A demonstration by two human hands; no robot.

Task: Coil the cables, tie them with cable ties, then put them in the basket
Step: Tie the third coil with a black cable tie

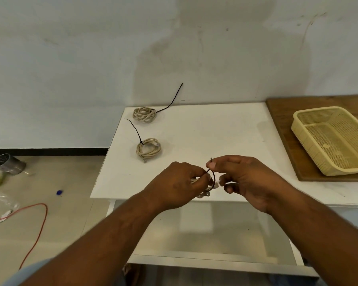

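Cable: a pale coiled cable (pixel 205 188), mostly hidden behind the fingers, held between both hands just above the front edge of the surface (pixel 205 131).
Left hand: the left hand (pixel 178 184) grips the coil, fingers curled round it.
Right hand: the right hand (pixel 242 176) pinches the tip of a black cable tie (pixel 213 176) between thumb and forefinger; the other fingers are loosely curled.
Cable tie: curves down from the right thumb to the coil.
Near coil: the near coil (pixel 148 150) lies on the surface beyond the left hand, its near tie (pixel 135 131) sticking up and away.
Far coil: the far coil (pixel 144 114) sits at the back left corner, its far tie (pixel 172 102) rising against the wall (pixel 70 58).
Basket: the yellow mesh basket (pixel 306 145) rests on a wooden board (pixel 281 112) to the right, well apart from the hands.
Floor: on the floor (pixel 60 234) at left lie an orange cord (pixel 39 228) and a metal can (pixel 7 164).
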